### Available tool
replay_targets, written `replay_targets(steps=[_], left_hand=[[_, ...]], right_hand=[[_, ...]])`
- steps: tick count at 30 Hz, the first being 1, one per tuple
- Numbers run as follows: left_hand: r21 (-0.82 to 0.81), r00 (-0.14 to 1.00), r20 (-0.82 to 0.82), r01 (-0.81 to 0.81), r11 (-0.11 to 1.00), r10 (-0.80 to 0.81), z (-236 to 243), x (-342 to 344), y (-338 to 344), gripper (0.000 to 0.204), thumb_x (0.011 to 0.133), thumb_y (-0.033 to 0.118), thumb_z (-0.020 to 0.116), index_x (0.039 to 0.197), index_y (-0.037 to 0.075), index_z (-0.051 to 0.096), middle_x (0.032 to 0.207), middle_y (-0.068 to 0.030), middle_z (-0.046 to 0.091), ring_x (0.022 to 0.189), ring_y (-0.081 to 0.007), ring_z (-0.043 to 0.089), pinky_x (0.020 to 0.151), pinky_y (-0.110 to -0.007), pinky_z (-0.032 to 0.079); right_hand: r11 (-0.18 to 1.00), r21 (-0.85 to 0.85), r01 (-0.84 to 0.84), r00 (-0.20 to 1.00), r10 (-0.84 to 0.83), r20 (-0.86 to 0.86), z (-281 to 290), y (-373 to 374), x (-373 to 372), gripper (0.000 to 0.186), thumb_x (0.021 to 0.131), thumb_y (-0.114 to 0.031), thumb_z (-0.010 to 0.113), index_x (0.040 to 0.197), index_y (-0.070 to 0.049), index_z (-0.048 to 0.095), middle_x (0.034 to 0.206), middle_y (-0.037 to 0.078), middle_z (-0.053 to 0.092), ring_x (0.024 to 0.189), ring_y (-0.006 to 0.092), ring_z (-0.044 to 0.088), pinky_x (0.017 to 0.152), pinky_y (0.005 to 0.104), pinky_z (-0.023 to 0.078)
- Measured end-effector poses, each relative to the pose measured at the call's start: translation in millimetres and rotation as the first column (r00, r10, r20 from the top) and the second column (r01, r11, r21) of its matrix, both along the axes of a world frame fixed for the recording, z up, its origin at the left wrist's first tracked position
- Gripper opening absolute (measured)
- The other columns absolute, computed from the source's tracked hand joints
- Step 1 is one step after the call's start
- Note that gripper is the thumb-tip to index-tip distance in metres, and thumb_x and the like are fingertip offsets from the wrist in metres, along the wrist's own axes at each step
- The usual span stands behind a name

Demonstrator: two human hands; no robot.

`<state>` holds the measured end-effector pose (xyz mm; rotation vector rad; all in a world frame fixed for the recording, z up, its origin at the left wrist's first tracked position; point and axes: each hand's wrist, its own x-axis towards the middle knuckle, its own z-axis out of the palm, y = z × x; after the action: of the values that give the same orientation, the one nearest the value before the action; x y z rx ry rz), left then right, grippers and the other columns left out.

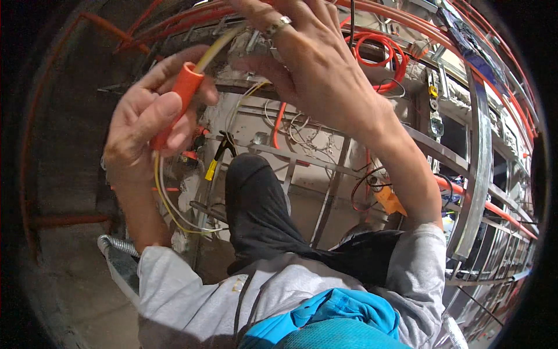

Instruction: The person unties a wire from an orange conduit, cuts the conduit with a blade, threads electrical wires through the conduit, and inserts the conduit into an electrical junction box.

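Observation:
My left hand [136,119] grips a short orange tube [179,99], held tilted, with pale yellow and white wires [212,49] running through it. The wires hang in a loop [180,227] below the tube. At the upper middle my right hand [308,61] reaches over the wires where they leave the tube's top; its fingertips are cut off or hidden, so I cannot tell whether it grips them. A black tool with yellow on its handle [214,163] lies beyond my left hand, beside my dark-trousered leg [256,215].
Metal framing [476,174] and orange conduit runs [505,215] fill the right side. Coiled orange tubing [395,64], a yellow level-like tool [433,93] and an orange object [386,198] are among them. Loose cables [299,131] lie beyond my knees; a flexible metal hose [119,247] is at the lower left.

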<state>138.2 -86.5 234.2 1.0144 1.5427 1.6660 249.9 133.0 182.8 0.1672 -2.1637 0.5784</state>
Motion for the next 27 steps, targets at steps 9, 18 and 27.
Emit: replay_targets(steps=[9, 18, 27], left_hand=[[-0.189, 0.517, -0.855, -0.231, 0.954, -0.044, 88, -73, -28, 0.058, 0.095, 0.025, 0.074, 0.143, -0.001, 0.054, 0.114, -0.0035, 0.067, 0.108, -0.0101, 0.06, 0.094, -0.024, 0.047], [0.29, 0.565, -0.791, 0.006, 0.957, 0.236, 42, -113, 78, 0.024, 0.102, 0.019, 0.066, 0.12, 0.004, 0.062, 0.107, -0.0022, 0.066, 0.098, -0.0156, 0.064, 0.096, -0.034, 0.05], [-0.057, 0.591, -0.776, 0.28, 0.958, -0.219, 23, -51, 115, 0.032, 0.103, 0.01, 0.063, 0.133, 0.0, 0.062, 0.117, -0.0038, 0.071, 0.105, -0.0136, 0.064, 0.091, -0.03, 0.052]], right_hand=[[0.986, 0.07, -0.15, 0.986, 0.143, 0.091, 69, 8, 25, 0.032, 0.1, -0.01, 0.054, 0.128, 0.006, 0.061, 0.108, 0.02, 0.068, 0.104, 0.0238, 0.067, 0.092, 0.0326, 0.054], [0.86, -0.248, 0.445, 0.89, -0.394, 0.23, 67, 80, 257, 0.041, 0.106, -0.02, 0.047, 0.137, 0.005, 0.058, 0.128, 0.015, 0.064, 0.118, 0.0223, 0.062, 0.103, 0.0334, 0.048], [0.157, -0.346, 0.925, 0.283, -0.892, 0.352, 63, 38, 548, 0.044, 0.11, -0.025, 0.047, 0.141, 0.004, 0.058, 0.141, 0.013, 0.061, 0.128, 0.0198, 0.059, 0.11, 0.0325, 0.043]])
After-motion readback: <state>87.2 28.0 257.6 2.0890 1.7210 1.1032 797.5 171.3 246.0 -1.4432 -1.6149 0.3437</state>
